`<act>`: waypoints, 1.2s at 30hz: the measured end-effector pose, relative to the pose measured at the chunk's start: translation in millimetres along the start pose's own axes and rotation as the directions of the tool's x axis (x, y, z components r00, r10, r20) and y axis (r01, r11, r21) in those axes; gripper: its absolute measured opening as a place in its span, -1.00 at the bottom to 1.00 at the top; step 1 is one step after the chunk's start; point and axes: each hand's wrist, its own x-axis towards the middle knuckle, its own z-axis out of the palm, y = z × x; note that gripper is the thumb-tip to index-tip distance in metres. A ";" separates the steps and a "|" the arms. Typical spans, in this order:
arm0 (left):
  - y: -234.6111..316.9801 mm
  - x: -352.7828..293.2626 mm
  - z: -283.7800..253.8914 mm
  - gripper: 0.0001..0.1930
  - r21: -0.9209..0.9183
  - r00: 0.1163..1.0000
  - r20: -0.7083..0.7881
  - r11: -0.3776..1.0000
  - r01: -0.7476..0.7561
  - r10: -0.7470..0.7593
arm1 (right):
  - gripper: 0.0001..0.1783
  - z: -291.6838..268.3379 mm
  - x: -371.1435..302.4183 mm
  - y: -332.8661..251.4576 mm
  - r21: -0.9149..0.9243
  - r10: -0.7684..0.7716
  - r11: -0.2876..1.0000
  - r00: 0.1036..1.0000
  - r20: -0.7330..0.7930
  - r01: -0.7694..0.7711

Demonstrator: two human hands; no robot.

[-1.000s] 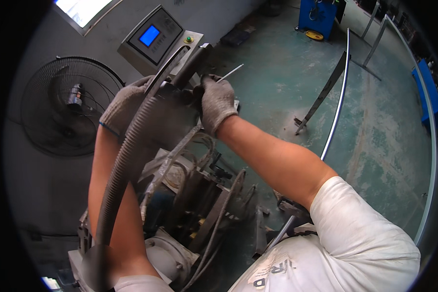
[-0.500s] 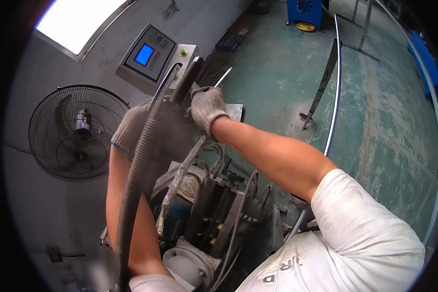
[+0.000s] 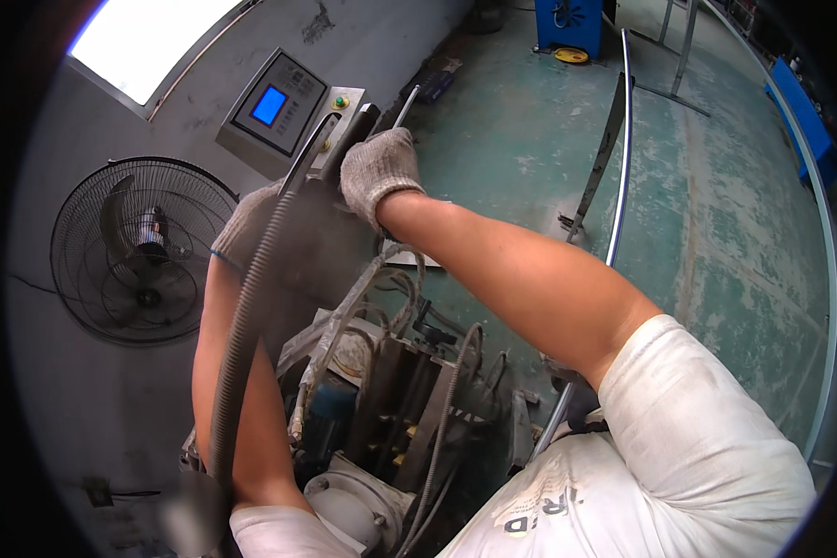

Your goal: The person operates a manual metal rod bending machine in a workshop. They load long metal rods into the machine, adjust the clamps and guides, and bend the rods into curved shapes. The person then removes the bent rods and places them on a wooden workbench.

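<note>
- Rod (image 3: 405, 104): thin, straight, bright metal; it sticks out just beyond the knuckles of the right hand (image 3: 378, 174), long axis running up and away from the person toward the green floor (image 3: 716, 214).
- Right hand: knit grey work glove, fingers curled shut around the rod's near end; the gripped length is hidden inside the fist.
- Left hand (image 3: 249, 226): same kind of glove, just left of and below the right, pressed against a dark flat bar (image 3: 358, 126); whether its fingers close on anything cannot be told.
- Right hand is the nearer to the rod; the left does not appear to touch it.
- Hose (image 3: 242, 335): ribbed, grey, flexible, passing in front of the left forearm.
- Control box (image 3: 279, 104): grey metal, blue screen, just above the left hand.
- Fan (image 3: 139, 251): black wire cage, well left of both hands.
</note>
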 end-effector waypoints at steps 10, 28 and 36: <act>1.3 13.6 5.8 -0.73 0.135 0.995 0.025 0.986 -0.095 0.092 | -0.68 26.9 20.0 2.0 0.546 0.379 0.778 0.925 -0.014 -0.310; 27.8 -19.6 30.7 -0.75 -0.133 0.999 -0.035 0.991 0.003 -0.007 | -0.65 -1.4 34.0 12.9 0.096 0.207 0.974 0.978 -0.008 -0.205; 18.6 -4.9 16.1 -0.67 0.042 0.995 0.032 0.995 -0.093 0.092 | -0.65 -11.3 34.8 25.4 -0.133 0.002 0.991 0.997 0.080 0.008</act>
